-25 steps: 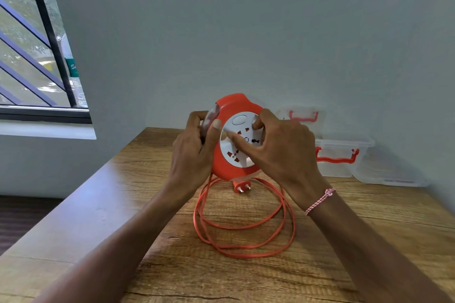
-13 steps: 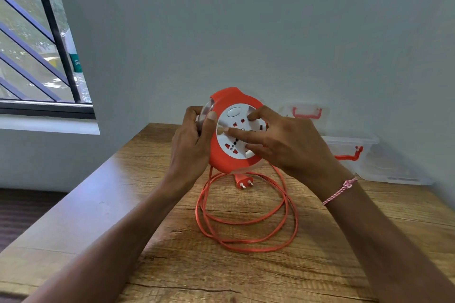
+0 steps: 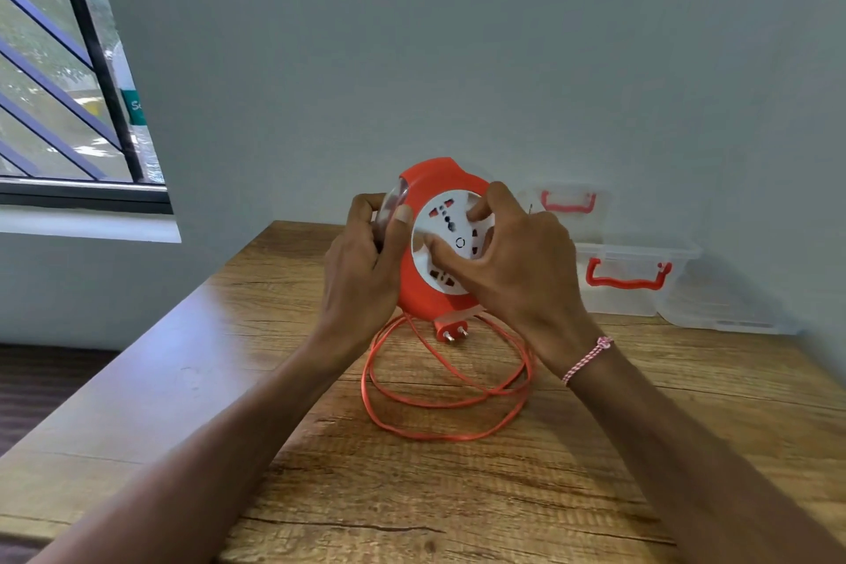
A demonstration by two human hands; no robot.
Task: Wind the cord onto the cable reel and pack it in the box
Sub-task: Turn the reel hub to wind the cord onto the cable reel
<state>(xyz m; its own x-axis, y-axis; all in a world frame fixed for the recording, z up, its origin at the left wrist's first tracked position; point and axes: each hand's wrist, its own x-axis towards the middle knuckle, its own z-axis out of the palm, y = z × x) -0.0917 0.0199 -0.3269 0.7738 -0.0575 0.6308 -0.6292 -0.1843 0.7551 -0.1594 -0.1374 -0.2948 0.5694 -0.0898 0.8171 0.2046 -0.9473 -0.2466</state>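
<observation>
- Left hand (image 3: 361,261) grips the orange cable reel (image 3: 425,238), held above the wooden table (image 3: 183,362).
- Right hand (image 3: 517,261) fingers press its white socket dial.
- Loose cord (image 3: 439,403) loops below — could tangle while winding.

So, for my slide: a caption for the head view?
Both hands hold the orange cable reel upright, cord looped loose on the table.

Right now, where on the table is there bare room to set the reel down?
The table is bare left of the cord loops, up to the window-side edge, and also in front of the loops. The centre is crowded: the loops and plug lie under the reel, held by left hand and right hand. The clear boxes fill the far right corner.
</observation>
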